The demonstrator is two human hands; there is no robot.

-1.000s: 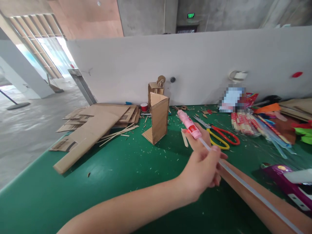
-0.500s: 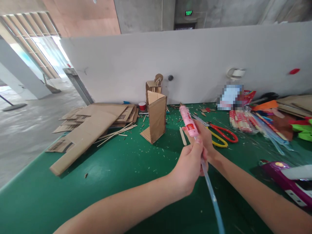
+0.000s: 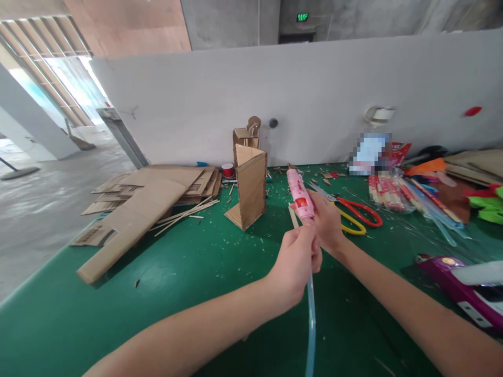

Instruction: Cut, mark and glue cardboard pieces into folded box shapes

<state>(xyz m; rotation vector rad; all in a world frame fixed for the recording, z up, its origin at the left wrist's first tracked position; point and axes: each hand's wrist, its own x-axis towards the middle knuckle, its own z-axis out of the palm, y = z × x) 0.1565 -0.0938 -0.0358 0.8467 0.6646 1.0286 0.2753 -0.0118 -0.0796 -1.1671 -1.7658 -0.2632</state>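
Note:
A pink hot glue gun [image 3: 300, 192] points away from me, its nozzle toward the wall. My right hand [image 3: 327, 221] is closed around its underside, so the handle is hidden. Behind the gun's rear end, my left hand [image 3: 295, 262] grips a long translucent glue stick [image 3: 311, 319] that trails down toward me. Left of the nozzle, a folded cardboard piece [image 3: 251, 188] stands upright on the green table. Close by my right hand lie scissors [image 3: 356, 209] with red and yellow handles, and a flat wooden stick [image 3: 293, 217].
Cardboard sheets [image 3: 141, 204] and thin wooden sticks [image 3: 184, 213] lie on the left of the green table [image 3: 188, 293]. At right are a purple device [image 3: 459, 288], bagged sticks [image 3: 387, 192] and spare glue sticks [image 3: 436, 217]. A white partition [image 3: 188, 104] stands along the back.
The trailing glue stick has swung left and now hangs nearly straight toward me. My left hand has shifted slightly left behind the glue gun, and the view has moved a little.

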